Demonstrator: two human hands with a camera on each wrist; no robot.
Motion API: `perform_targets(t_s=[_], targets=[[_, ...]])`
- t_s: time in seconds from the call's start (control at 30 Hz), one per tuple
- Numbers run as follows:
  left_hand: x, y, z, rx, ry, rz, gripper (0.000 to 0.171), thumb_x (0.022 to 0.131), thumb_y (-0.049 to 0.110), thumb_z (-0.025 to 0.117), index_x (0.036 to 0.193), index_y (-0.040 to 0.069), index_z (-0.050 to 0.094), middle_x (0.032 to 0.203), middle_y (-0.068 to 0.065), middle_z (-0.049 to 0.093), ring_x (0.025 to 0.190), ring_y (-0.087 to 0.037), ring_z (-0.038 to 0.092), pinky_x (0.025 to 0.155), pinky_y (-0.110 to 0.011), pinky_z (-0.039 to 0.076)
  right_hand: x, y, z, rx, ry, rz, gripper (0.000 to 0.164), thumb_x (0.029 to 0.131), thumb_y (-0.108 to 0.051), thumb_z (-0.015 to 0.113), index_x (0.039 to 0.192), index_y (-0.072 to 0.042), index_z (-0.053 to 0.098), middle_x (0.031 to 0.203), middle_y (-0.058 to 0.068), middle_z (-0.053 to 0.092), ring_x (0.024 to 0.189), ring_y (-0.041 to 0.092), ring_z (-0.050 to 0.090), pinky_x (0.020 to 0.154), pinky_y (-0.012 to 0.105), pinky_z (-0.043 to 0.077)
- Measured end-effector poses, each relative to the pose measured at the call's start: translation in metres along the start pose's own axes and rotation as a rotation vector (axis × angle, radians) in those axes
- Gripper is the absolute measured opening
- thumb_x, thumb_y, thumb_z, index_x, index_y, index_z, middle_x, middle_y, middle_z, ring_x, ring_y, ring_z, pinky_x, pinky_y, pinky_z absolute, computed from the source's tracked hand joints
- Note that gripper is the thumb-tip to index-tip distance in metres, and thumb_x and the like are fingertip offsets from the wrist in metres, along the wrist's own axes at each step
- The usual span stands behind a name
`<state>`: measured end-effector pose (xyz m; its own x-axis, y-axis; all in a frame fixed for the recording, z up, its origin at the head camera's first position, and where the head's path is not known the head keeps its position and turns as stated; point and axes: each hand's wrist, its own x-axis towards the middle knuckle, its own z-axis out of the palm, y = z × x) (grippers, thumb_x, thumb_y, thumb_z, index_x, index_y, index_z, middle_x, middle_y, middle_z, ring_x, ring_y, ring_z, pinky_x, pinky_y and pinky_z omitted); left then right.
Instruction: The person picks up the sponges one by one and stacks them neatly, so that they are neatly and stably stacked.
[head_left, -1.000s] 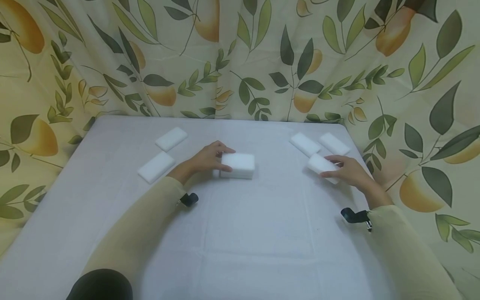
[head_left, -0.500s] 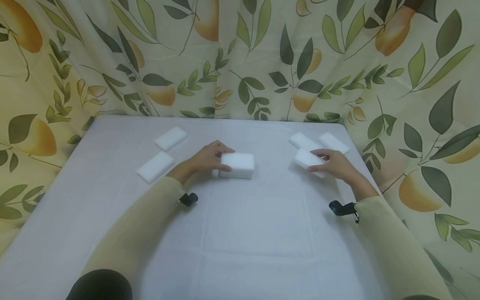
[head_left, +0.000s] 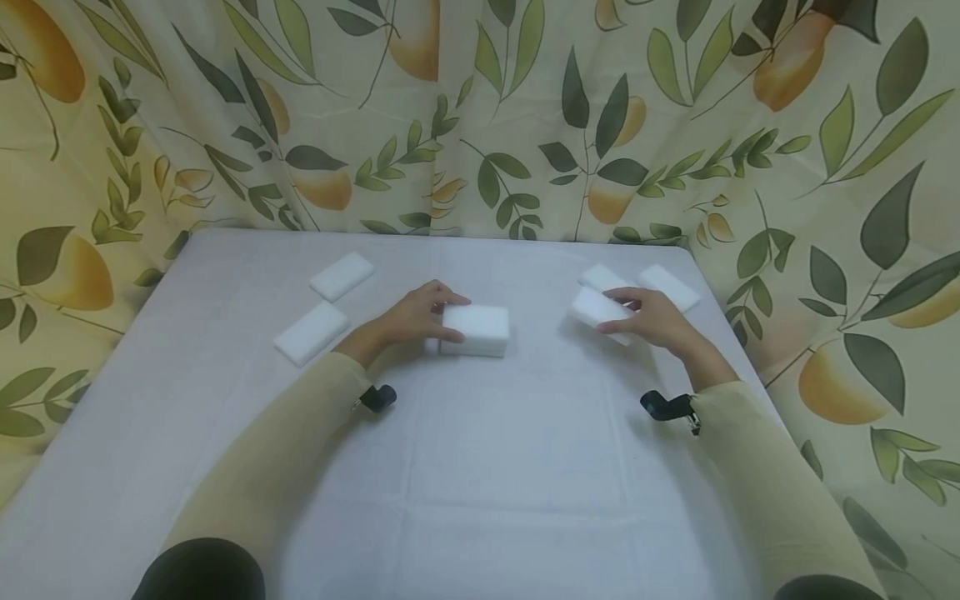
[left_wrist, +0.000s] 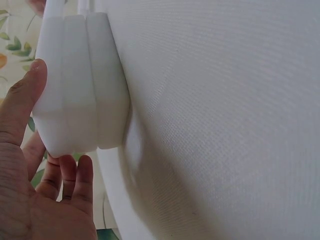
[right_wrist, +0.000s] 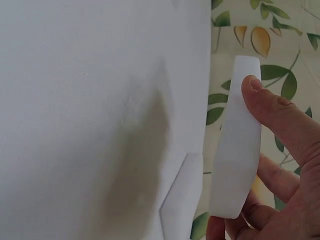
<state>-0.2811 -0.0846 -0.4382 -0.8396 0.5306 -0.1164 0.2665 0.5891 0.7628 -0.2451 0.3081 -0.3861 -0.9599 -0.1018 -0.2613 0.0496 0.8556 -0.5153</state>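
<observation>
Near the middle of the table stands a neat stack of white sponges point(head_left: 480, 329), three layers in the left wrist view. My left hand point(head_left: 415, 315) grips its left end, thumb point(left_wrist: 31, 90) on the near side and fingers on the far side. To the right, my right hand point(head_left: 662, 322) pinches one white sponge point(head_left: 595, 307) between thumb and fingers. In the right wrist view this sponge point(right_wrist: 235, 145) is raised off the tabletop, its shadow falling on the cloth.
Two loose sponges lie at the left, a far one point(head_left: 342, 277) and a nearer one point(head_left: 311, 333). Two more lie at the back right: one point(head_left: 603, 277) partly hidden behind the held sponge, another point(head_left: 671, 287) behind my right hand. A white cloth point(head_left: 517, 450) covers the table; a patterned curtain point(head_left: 480, 125) hangs behind.
My right hand has lifted its sponge and carried it left and slightly away from me, toward the stack. The left hand and the stack have stayed in place.
</observation>
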Motion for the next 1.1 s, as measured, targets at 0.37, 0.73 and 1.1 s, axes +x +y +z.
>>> perform_targets(t_s=[0.37,0.73,1.1], targets=[[-0.001,0.001,0.0,-0.002,0.0,0.002,0.068,0.075,0.037,0.085,0.135,0.019,0.061,0.128,-0.004,0.05,0.126,-0.028,0.048,0.108,-0.044,0.042,0.007,-0.024,0.007,0.005,-0.009,0.008,0.083,0.078,-0.044,0.081,0.147,-0.012,0.046,0.147,0.022,0.043,0.129,0.04,0.041,0.102,0.058,0.041],[-0.002,0.004,-0.001,-0.002,0.0,-0.006,0.067,0.075,0.036,0.085,0.135,0.019,0.061,0.127,-0.004,0.049,0.124,-0.027,0.048,0.108,-0.044,0.042,0.009,-0.041,0.012,0.039,-0.013,-0.043,0.078,0.079,-0.036,0.082,0.145,-0.012,0.049,0.145,0.018,0.046,0.125,0.037,0.043,0.101,0.055,0.043],[-0.003,0.006,-0.006,0.027,-0.033,0.001,0.07,0.074,0.038,0.085,0.137,0.02,0.06,0.128,-0.004,0.049,0.122,-0.026,0.047,0.106,-0.044,0.042,0.01,-0.059,0.015,0.061,-0.014,-0.103,0.072,0.078,-0.03,0.083,0.14,-0.009,0.053,0.141,0.018,0.049,0.119,0.035,0.048,0.091,0.048,0.047]])
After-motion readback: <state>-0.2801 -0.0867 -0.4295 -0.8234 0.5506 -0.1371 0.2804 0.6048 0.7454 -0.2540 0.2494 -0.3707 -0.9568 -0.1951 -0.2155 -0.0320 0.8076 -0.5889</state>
